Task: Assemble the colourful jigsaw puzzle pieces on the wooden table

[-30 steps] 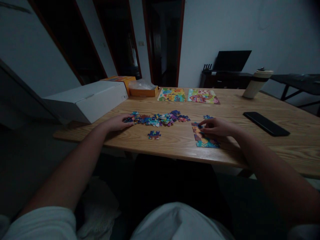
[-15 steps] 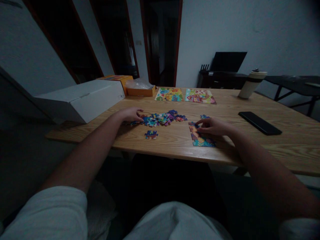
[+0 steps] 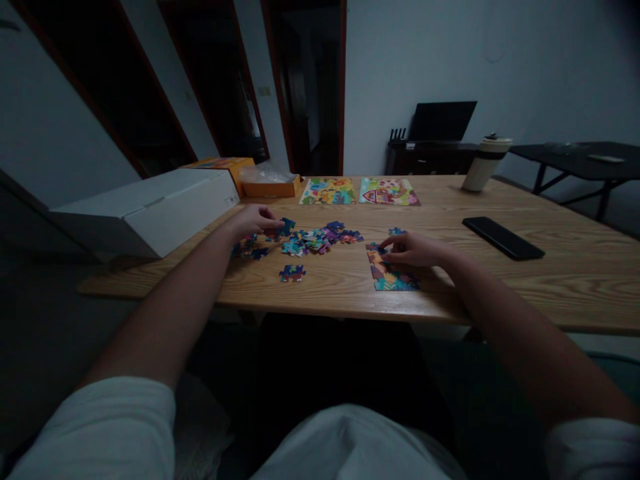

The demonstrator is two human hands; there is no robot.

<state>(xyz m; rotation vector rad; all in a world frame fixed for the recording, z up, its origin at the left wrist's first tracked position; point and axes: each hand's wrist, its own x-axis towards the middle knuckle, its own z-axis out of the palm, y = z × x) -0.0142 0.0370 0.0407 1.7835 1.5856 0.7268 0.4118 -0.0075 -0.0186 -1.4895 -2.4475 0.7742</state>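
My left hand (image 3: 256, 222) pinches a dark blue-green puzzle piece (image 3: 287, 227) just above the left side of the pile of loose puzzle pieces (image 3: 313, 241). More loose pieces lie under and beside that hand. A single puzzle piece (image 3: 293, 273) rests on its own nearer the table edge. On the right, the fingers of my right hand (image 3: 407, 250) are bent over a partly joined puzzle (image 3: 381, 275) with an orange figure; whether they grip a piece there is hidden. Just beyond that hand lies a small blue piece (image 3: 397, 231).
Two picture sheets (image 3: 329, 192) lie at the table's far side, near an orange box tray (image 3: 270, 187) with clear plastic. A large white box (image 3: 150, 203) stands at left. To the right are a black phone (image 3: 501, 238) and a cream tumbler (image 3: 484, 167).
My left hand has lifted a puzzle piece from the left part of the pile. My right hand stays over the joined puzzle. The whole view has shifted slightly.
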